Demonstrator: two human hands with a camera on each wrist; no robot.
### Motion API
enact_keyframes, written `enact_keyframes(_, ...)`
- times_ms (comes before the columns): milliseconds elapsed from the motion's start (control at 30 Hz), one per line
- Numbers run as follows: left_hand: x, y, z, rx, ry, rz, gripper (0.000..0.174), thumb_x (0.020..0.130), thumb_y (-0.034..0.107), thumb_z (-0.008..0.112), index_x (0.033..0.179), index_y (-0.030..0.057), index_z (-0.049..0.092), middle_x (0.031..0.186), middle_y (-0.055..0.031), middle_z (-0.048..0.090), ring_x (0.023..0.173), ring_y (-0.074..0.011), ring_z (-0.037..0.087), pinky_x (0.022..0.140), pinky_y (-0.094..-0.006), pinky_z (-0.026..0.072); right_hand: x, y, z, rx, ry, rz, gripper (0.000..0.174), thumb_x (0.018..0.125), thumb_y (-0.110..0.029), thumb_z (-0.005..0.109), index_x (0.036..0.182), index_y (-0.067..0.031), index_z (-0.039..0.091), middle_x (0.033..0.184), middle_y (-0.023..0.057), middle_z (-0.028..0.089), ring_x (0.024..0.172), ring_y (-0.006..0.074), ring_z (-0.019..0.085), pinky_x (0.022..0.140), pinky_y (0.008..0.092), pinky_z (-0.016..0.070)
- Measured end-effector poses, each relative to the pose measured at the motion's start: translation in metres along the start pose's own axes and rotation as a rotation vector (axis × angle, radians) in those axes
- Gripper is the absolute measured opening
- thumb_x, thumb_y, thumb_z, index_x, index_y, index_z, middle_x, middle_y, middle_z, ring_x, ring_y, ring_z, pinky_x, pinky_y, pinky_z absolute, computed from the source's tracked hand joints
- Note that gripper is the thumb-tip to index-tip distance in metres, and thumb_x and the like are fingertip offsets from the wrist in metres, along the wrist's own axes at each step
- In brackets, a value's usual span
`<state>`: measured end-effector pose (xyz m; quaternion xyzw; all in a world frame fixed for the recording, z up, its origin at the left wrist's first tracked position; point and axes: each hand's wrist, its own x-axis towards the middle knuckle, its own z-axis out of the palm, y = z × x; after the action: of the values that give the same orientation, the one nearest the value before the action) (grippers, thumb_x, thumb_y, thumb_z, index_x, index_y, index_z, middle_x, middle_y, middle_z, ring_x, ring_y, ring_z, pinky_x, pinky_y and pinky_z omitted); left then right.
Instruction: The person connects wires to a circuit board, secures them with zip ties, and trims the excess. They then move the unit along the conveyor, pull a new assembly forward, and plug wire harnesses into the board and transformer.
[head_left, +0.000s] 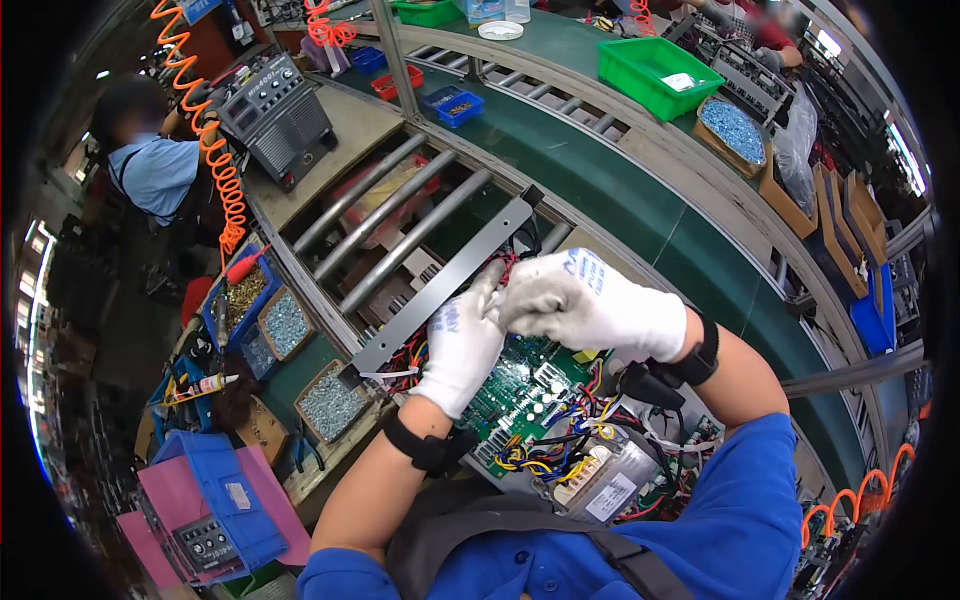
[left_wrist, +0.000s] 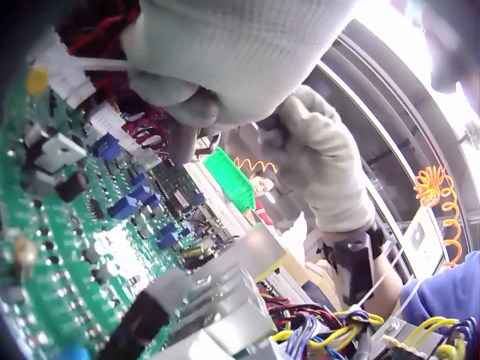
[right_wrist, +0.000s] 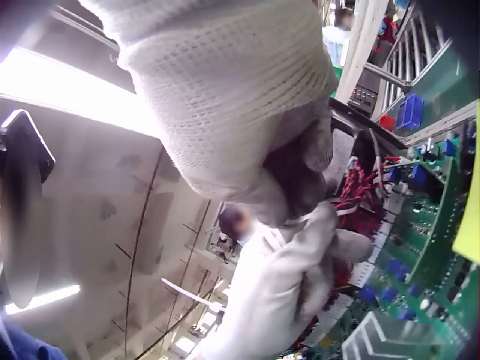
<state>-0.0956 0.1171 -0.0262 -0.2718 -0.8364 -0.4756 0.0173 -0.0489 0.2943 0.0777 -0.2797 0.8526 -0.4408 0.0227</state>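
Both hands wear white gloves and meet at a bundle of red and black wires [right_wrist: 361,187] beside the grey metal bar [head_left: 445,285]. My left hand [head_left: 465,345] [left_wrist: 240,60] [right_wrist: 277,281] has its fingers curled at the wires. Against its fingertips, my right hand [head_left: 600,305] [left_wrist: 319,161] [right_wrist: 225,105] is curled, pinching what looks like a thin white tie; the fingers hide most of it. A white strip [head_left: 390,374] [right_wrist: 191,294] sticks out past my left hand. Below both hands lies the green circuit board [head_left: 520,385] [left_wrist: 75,225] [right_wrist: 420,247].
Coloured wires [head_left: 520,457] and a labelled metal part [head_left: 610,495] lie near my body. Metal rollers [head_left: 385,235] run beyond the bar. Trays of small parts [head_left: 333,402] stand at left, a green bin [head_left: 655,75] across the belt. A person [head_left: 155,160] sits at far left.
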Motion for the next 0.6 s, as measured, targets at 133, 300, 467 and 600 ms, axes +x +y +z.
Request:
enact_keyframes(133, -0.004, 0.032, -0.007, 0.343, -0.093, -0.042, 0.047, 0.091, 0.017, 0.057, 0.136, 0.0074, 0.050, 0.090, -0.0195, 0.068, 0.073, -0.0362, 0.066, 0.065, -0.0463, 0.0528, 0.000, 0.006, -0.003, 0.239, 0.167, 0.067, 0.012, 0.087, -0.008, 0.062, 0.094, -0.0005, 0.067, 0.081, 0.0033, 0.059, 0.077, 0.0135, 0.057, 0.071, 0.0287, 0.0466)
enact_keyframes(300, -0.033, 0.053, -0.036, 0.472, -0.012, 0.118, 0.039, 0.092, 0.010, 0.054, 0.131, 0.0057, 0.052, 0.100, -0.0170, 0.063, 0.083, -0.0323, 0.066, 0.069, -0.0388, 0.0538, 0.000, 0.018, -0.013, 0.571, 0.305, 0.367, 0.024, 0.100, -0.025, 0.047, 0.099, -0.0026, 0.055, 0.093, 0.0041, 0.064, 0.070, 0.0067, 0.060, 0.059, 0.0195, 0.0490)
enact_keyframes(467, -0.011, 0.044, -0.021, 0.852, -0.258, -0.093, 0.032, 0.091, 0.012, 0.054, 0.123, 0.0071, 0.054, 0.101, -0.0143, 0.063, 0.076, -0.0312, 0.067, 0.061, -0.0400, 0.0542, 0.004, 0.021, -0.007, 0.639, 0.285, 0.330, 0.025, 0.100, -0.026, 0.047, 0.099, -0.0028, 0.055, 0.096, 0.0060, 0.065, 0.077, 0.0089, 0.063, 0.063, 0.0205, 0.0511)
enact_keyframes(600, -0.003, 0.032, -0.013, 0.835, -0.205, 0.024, 0.024, 0.086, 0.010, 0.053, 0.109, 0.0049, 0.053, 0.096, -0.0142, 0.063, 0.073, -0.0307, 0.069, 0.052, -0.0435, 0.0539, 0.009, 0.026, -0.005, 0.638, 0.275, 0.246, 0.025, 0.100, -0.026, 0.049, 0.099, -0.0022, 0.056, 0.094, 0.0057, 0.065, 0.077, 0.0085, 0.062, 0.068, 0.0217, 0.0524)
